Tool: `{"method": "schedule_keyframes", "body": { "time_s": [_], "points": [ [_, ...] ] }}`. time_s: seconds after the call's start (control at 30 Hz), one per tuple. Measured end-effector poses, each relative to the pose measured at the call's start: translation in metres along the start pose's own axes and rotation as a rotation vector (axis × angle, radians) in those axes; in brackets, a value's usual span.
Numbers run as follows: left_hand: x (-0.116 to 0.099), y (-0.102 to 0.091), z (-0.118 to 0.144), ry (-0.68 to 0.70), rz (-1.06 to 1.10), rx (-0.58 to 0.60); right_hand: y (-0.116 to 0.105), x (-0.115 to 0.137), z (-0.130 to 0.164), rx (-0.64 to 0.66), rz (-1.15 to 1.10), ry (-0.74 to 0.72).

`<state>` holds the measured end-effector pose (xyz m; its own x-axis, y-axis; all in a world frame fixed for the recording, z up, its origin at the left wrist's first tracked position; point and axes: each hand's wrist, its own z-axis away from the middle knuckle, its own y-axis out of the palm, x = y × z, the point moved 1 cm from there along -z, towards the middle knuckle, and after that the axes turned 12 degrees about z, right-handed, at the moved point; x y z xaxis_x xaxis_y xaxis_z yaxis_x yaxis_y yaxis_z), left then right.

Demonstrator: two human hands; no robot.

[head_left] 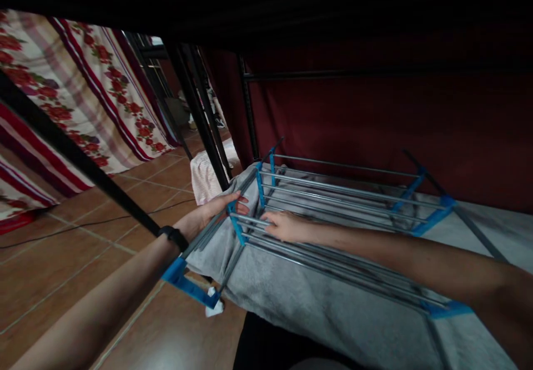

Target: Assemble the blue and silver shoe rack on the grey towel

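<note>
Top of the shot is basically black, can't make out what's overhead. The drying rack runs off the bottom right edge, so its near corner is cut. Right hand has its fingertips tucked between the rods, out of sight. Left hand wraps the rack's end bar, palm hidden. Stuff on the floor past the black posts is too small and dim to tell.

Metal-railed rack – matt cloth

Blue-jointed grey rack, floral-striped curtain
</note>
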<state>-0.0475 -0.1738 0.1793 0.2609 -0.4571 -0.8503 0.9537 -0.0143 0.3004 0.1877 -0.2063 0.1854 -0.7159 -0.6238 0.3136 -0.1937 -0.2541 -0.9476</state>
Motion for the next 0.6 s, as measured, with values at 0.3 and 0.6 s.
{"method": "schedule_keyframes", "body": {
  "time_s": [0.3, 0.6],
  "points": [
    [0.002, -0.002, -0.008, 0.132, -0.025, 0.007, 0.003, -0.004, -0.015, -0.024, 0.001, 0.013],
    [0.003, 0.005, -0.006, 0.115, 0.044, -0.043, -0.008, 0.007, -0.024, 0.016, -0.041, 0.022]
  ]
}}
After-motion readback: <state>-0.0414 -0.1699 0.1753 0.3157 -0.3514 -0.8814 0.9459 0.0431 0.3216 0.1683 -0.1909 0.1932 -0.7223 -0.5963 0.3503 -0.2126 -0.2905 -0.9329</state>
